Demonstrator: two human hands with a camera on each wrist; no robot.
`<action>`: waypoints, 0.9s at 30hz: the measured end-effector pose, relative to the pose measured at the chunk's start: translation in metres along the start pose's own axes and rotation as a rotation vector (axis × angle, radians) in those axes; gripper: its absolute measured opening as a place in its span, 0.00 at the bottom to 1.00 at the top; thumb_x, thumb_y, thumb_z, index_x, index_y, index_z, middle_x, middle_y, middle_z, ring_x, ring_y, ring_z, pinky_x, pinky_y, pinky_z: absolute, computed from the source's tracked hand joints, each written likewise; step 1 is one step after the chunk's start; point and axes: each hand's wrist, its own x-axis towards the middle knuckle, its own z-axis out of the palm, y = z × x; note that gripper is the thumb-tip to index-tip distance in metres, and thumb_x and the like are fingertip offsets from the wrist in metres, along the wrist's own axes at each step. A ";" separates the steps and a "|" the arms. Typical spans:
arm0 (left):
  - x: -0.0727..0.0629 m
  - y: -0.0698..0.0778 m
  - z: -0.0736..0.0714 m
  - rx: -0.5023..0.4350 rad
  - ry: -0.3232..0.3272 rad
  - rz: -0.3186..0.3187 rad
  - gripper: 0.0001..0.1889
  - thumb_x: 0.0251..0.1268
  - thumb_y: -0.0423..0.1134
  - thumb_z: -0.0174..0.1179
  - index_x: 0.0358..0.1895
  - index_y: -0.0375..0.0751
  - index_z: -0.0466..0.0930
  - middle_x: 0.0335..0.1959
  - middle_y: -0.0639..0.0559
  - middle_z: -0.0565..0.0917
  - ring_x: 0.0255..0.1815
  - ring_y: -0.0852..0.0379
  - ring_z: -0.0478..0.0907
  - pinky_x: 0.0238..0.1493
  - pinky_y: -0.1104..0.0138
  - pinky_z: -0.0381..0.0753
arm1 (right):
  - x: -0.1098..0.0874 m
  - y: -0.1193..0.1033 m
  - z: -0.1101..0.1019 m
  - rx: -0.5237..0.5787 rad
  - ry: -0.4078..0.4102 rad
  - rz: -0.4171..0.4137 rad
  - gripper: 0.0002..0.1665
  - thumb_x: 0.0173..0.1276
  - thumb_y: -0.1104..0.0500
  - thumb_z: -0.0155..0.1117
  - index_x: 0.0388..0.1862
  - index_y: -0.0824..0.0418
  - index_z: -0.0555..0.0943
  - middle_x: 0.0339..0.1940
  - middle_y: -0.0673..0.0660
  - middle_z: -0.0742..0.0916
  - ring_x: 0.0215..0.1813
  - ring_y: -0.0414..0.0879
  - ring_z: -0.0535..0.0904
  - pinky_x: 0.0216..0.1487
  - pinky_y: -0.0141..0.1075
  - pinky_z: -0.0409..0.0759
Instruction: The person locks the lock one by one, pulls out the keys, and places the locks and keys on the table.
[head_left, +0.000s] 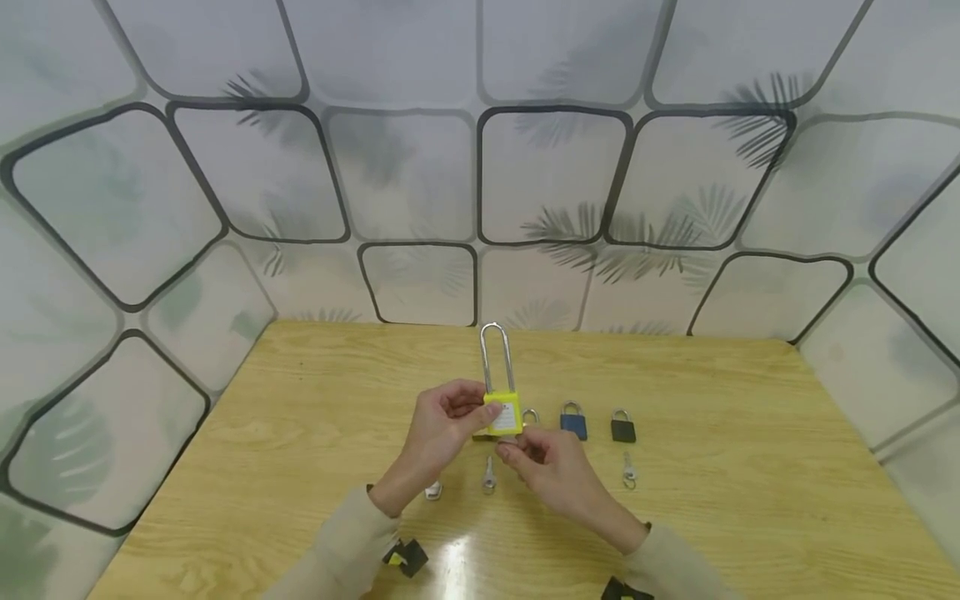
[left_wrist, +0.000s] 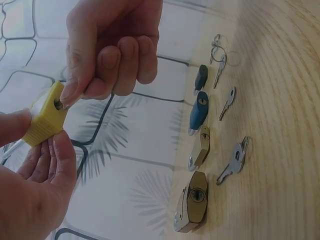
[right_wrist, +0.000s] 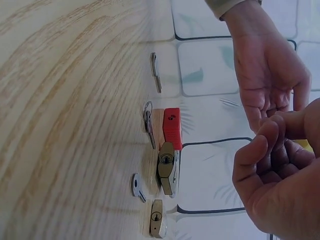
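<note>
My left hand [head_left: 442, 421] grips a yellow padlock [head_left: 508, 417] by its body, thumb across the white label. Its long steel shackle [head_left: 496, 354] points up, away from me. From the right, my right hand [head_left: 558, 475] reaches to the padlock's underside. In the left wrist view, its thumb and forefinger pinch a small key right at the keyhole [left_wrist: 58, 104]; the fingers hide most of this key. The right wrist view shows both hands close together, with the padlock almost wholly hidden behind the right hand.
Behind the hands stands a row of padlocks: black [head_left: 622, 430], blue [head_left: 573, 425], two brass ones [left_wrist: 201, 147] [left_wrist: 192, 202] and a red one [right_wrist: 172, 129]. Several keys lie before them, including one silver key [head_left: 489, 477] and a ringed key [head_left: 629, 475]. A patterned wall [head_left: 420, 175] bounds the wooden table [head_left: 750, 500].
</note>
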 end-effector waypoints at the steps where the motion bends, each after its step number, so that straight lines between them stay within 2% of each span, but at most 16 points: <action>1: 0.000 0.000 0.000 -0.001 0.001 0.004 0.12 0.65 0.31 0.69 0.48 0.28 0.83 0.43 0.34 0.87 0.37 0.61 0.85 0.42 0.73 0.86 | 0.000 0.000 0.000 -0.002 0.000 -0.008 0.15 0.73 0.57 0.67 0.30 0.66 0.83 0.19 0.51 0.82 0.19 0.32 0.69 0.19 0.25 0.65; 7: -0.002 0.002 0.000 -0.014 0.014 -0.004 0.12 0.65 0.30 0.68 0.48 0.27 0.83 0.43 0.33 0.87 0.35 0.61 0.84 0.40 0.72 0.85 | 0.001 0.000 0.000 0.008 -0.002 -0.036 0.16 0.73 0.57 0.67 0.27 0.65 0.82 0.18 0.50 0.80 0.19 0.31 0.68 0.19 0.25 0.64; 9: -0.002 0.002 -0.001 -0.024 0.018 -0.022 0.12 0.66 0.30 0.67 0.49 0.27 0.82 0.42 0.36 0.88 0.36 0.62 0.84 0.41 0.72 0.86 | 0.000 0.001 0.000 0.014 0.002 -0.057 0.17 0.73 0.57 0.67 0.25 0.64 0.81 0.17 0.50 0.79 0.20 0.31 0.67 0.20 0.25 0.63; 10: -0.001 0.003 -0.002 -0.039 0.030 -0.037 0.13 0.66 0.30 0.67 0.50 0.26 0.82 0.41 0.39 0.88 0.35 0.63 0.84 0.37 0.73 0.84 | -0.001 0.003 0.001 0.014 -0.010 -0.074 0.17 0.72 0.58 0.67 0.24 0.64 0.81 0.17 0.49 0.78 0.20 0.31 0.66 0.20 0.25 0.62; 13: 0.005 0.012 -0.012 -0.135 0.115 -0.055 0.14 0.68 0.29 0.65 0.52 0.23 0.79 0.38 0.49 0.89 0.35 0.64 0.84 0.38 0.74 0.84 | -0.006 0.009 0.004 -0.003 -0.095 -0.079 0.17 0.73 0.57 0.66 0.24 0.63 0.83 0.16 0.45 0.76 0.19 0.29 0.64 0.20 0.24 0.62; 16: 0.013 0.024 -0.029 -0.221 0.223 -0.030 0.15 0.69 0.28 0.63 0.54 0.21 0.77 0.36 0.54 0.87 0.36 0.63 0.84 0.41 0.74 0.85 | -0.012 0.015 0.004 -0.021 -0.180 -0.037 0.18 0.75 0.55 0.64 0.25 0.63 0.85 0.15 0.44 0.75 0.19 0.29 0.63 0.20 0.23 0.62; 17: 0.014 0.028 -0.035 -0.229 0.241 -0.016 0.15 0.70 0.28 0.62 0.54 0.20 0.76 0.36 0.55 0.86 0.38 0.63 0.84 0.45 0.72 0.86 | -0.012 0.015 0.002 -0.023 -0.188 -0.013 0.19 0.77 0.54 0.63 0.26 0.63 0.85 0.15 0.45 0.75 0.19 0.29 0.63 0.20 0.24 0.61; 20: 0.014 0.033 -0.048 -0.192 0.240 -0.032 0.15 0.71 0.29 0.62 0.55 0.22 0.76 0.35 0.56 0.84 0.39 0.63 0.84 0.47 0.70 0.87 | -0.011 0.015 -0.005 -0.038 -0.162 0.032 0.21 0.79 0.51 0.59 0.29 0.63 0.86 0.15 0.51 0.78 0.18 0.31 0.63 0.19 0.25 0.60; 23: 0.011 0.029 -0.055 -0.153 0.217 -0.092 0.15 0.72 0.30 0.62 0.56 0.23 0.76 0.35 0.57 0.85 0.38 0.63 0.85 0.48 0.70 0.87 | -0.007 0.013 -0.012 -0.075 -0.145 0.041 0.21 0.81 0.50 0.56 0.33 0.62 0.87 0.17 0.54 0.79 0.18 0.32 0.63 0.19 0.26 0.61; 25: 0.009 0.024 -0.059 -0.137 0.219 -0.128 0.15 0.72 0.30 0.62 0.56 0.24 0.77 0.35 0.57 0.86 0.38 0.63 0.85 0.48 0.70 0.87 | -0.006 0.013 -0.013 -0.113 -0.147 0.033 0.22 0.81 0.51 0.54 0.32 0.61 0.86 0.18 0.53 0.80 0.20 0.32 0.65 0.21 0.26 0.64; 27: 0.007 0.018 -0.062 -0.125 0.229 -0.154 0.15 0.71 0.30 0.63 0.56 0.24 0.77 0.36 0.56 0.86 0.38 0.63 0.85 0.47 0.70 0.87 | -0.005 0.013 -0.013 -0.144 -0.159 0.020 0.23 0.81 0.52 0.54 0.26 0.60 0.82 0.21 0.52 0.81 0.23 0.33 0.68 0.25 0.27 0.70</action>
